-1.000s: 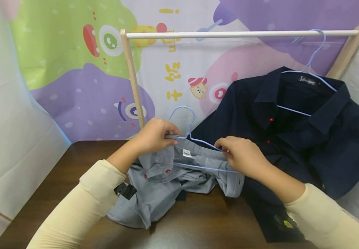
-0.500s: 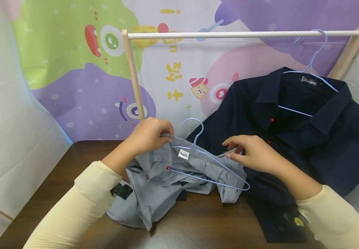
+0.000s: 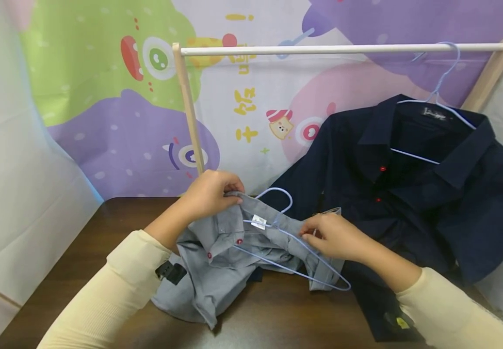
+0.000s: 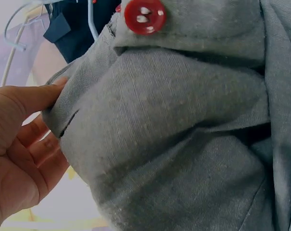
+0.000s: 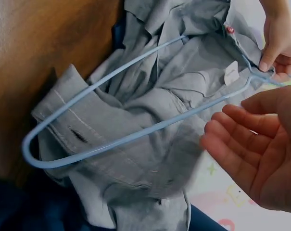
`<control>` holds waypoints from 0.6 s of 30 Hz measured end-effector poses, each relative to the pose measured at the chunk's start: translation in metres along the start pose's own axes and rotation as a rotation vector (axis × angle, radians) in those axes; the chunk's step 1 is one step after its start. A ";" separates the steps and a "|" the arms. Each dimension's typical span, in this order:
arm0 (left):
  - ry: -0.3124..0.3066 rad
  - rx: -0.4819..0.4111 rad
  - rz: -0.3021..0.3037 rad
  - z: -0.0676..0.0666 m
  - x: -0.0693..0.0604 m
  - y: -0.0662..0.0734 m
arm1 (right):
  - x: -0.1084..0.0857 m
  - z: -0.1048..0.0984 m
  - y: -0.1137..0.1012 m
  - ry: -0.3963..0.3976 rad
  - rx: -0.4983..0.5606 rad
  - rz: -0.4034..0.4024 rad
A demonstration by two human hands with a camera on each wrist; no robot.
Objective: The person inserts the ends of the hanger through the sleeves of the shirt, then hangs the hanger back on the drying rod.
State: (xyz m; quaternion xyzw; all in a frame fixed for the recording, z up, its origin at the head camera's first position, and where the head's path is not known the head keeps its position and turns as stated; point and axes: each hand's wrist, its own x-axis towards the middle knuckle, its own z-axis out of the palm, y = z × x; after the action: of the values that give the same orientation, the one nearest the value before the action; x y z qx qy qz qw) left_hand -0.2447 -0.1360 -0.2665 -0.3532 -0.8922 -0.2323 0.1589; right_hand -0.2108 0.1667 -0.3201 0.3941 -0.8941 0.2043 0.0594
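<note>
A grey shirt [image 3: 216, 286] with red buttons lies rumpled on the table. My left hand [image 3: 214, 194] pinches the left part of its collar between thumb and fingers; the left wrist view shows the thumb [image 4: 39, 96] on the cloth. A light blue wire hanger [image 3: 310, 252] slants across the collar opening. Its left part is inside the shirt, while its right end [image 5: 34, 149] lies outside, over the cloth. Beside the right collar edge is my right hand [image 3: 330, 235]. In the right wrist view its fingers [image 5: 232, 139] are loosely bent, with no cloth between them and the thumb.
Behind stands a wooden rack with a white rail [image 3: 321, 49]. On its right side a dark navy shirt [image 3: 356, 184] hangs from another blue hanger [image 3: 438, 82], its lower part reaching the brown table [image 3: 277, 320]. A cartoon-printed cloth [image 3: 120, 126] forms the backdrop.
The hanger's right end has come out of the shirt and sunk lower, its hook tilting rightward and down. My right hand let go of the collar and hanger, lifted away, then came back down beside the collar.
</note>
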 end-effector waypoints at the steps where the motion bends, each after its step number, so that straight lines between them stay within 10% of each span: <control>1: -0.001 -0.005 -0.004 0.000 0.000 0.000 | 0.000 0.002 -0.001 -0.015 0.037 0.010; 18: -0.015 -0.080 -0.012 0.001 -0.004 -0.005 | 0.007 0.004 -0.018 0.085 -0.022 0.012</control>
State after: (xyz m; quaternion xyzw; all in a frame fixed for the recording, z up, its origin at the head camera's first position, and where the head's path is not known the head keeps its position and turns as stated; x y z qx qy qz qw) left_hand -0.2453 -0.1405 -0.2710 -0.3556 -0.8855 -0.2660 0.1366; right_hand -0.2024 0.1496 -0.3164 0.3791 -0.8953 0.2113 0.1003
